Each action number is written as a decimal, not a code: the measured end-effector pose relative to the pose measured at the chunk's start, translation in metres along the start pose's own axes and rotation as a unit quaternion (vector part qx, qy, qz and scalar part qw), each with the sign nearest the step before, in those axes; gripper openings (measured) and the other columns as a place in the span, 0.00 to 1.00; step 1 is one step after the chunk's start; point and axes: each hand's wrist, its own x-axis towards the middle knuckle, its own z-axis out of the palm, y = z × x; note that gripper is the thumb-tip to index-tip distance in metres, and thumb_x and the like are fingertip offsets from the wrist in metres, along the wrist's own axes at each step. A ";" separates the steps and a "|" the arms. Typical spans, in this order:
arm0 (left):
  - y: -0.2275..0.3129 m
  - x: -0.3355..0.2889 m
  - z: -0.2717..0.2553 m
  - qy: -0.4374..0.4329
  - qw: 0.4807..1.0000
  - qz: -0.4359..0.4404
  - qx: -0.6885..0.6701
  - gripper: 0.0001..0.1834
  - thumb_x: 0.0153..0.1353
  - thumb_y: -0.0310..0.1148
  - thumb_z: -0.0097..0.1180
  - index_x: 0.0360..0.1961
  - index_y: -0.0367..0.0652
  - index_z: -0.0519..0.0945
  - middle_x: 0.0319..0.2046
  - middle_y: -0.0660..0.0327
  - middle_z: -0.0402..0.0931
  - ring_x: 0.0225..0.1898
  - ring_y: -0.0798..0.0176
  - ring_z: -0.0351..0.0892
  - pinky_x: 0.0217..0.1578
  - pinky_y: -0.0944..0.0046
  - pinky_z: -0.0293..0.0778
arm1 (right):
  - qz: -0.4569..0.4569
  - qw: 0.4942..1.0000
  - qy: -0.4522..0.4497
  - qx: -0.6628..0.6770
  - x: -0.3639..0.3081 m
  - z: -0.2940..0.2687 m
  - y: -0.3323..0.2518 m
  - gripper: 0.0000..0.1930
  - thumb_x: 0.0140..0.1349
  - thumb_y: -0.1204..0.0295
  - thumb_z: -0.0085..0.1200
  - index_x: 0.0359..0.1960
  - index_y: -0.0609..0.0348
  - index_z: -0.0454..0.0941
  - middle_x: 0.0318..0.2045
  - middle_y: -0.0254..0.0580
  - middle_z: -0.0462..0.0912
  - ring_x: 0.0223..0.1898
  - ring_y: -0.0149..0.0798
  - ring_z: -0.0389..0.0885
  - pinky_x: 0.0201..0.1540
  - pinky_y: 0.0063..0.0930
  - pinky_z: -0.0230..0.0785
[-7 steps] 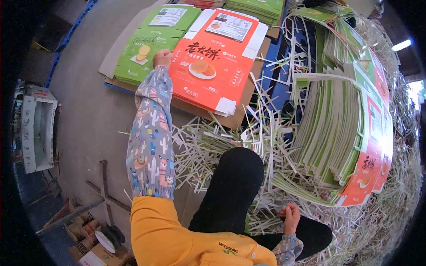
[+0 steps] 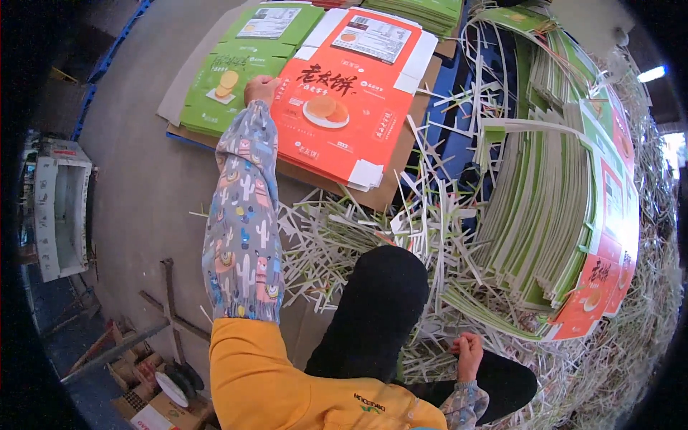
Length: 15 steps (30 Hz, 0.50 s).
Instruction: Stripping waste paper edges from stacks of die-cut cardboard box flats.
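Head view: has left hand (image 2: 261, 89) curled at red carton stack (image 2: 350, 107) beside green cartons (image 2: 244, 68) on cardboard (image 2: 388, 188), right hand (image 2: 469, 355) bent near paper strips (image 2: 330, 226) strewn over grey floor (image 2: 143, 158), can't tell either grip.

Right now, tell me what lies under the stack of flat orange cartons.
Beneath the stack of flat orange cartons, a brown cardboard sheet shows past the right and lower edges. Whatever lies under the middle is covered.

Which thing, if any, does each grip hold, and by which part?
The left grip is at the left edge of the red stack; whether it holds anything cannot be told. The right grip shows nothing clearly held.
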 end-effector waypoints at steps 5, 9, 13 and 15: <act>0.003 0.006 0.004 -0.010 0.999 -0.035 0.020 0.18 0.41 0.43 0.58 0.31 0.42 0.80 0.30 0.54 0.78 0.32 0.58 0.77 0.35 0.62 0.71 | 0.021 1.000 -0.004 0.013 0.002 0.003 0.001 0.07 0.60 0.72 0.43 0.36 0.62 0.67 0.24 0.37 0.73 0.22 0.28 0.71 0.26 0.22 0.67; 0.001 0.011 0.006 -0.003 0.999 -0.015 0.030 0.15 0.42 0.41 0.56 0.29 0.42 0.80 0.28 0.53 0.78 0.33 0.56 0.77 0.36 0.61 0.71 | 0.028 0.999 -0.015 0.017 0.004 0.003 0.002 0.07 0.60 0.72 0.43 0.36 0.62 0.67 0.24 0.36 0.73 0.22 0.28 0.71 0.25 0.22 0.67; 0.004 0.014 0.011 0.008 0.992 0.027 0.124 0.13 0.48 0.39 0.49 0.28 0.42 0.78 0.29 0.51 0.76 0.34 0.51 0.76 0.35 0.55 0.71 | 0.033 0.999 -0.013 0.021 0.006 0.002 0.004 0.07 0.59 0.72 0.43 0.36 0.62 0.68 0.24 0.37 0.74 0.22 0.28 0.71 0.25 0.21 0.66; 0.008 0.014 0.014 0.035 0.983 0.039 0.175 0.12 0.49 0.38 0.46 0.29 0.42 0.77 0.30 0.50 0.76 0.35 0.50 0.76 0.36 0.53 0.71 | 0.030 0.999 -0.012 0.027 0.006 0.002 0.005 0.07 0.59 0.72 0.43 0.36 0.62 0.68 0.24 0.37 0.74 0.22 0.28 0.71 0.25 0.20 0.66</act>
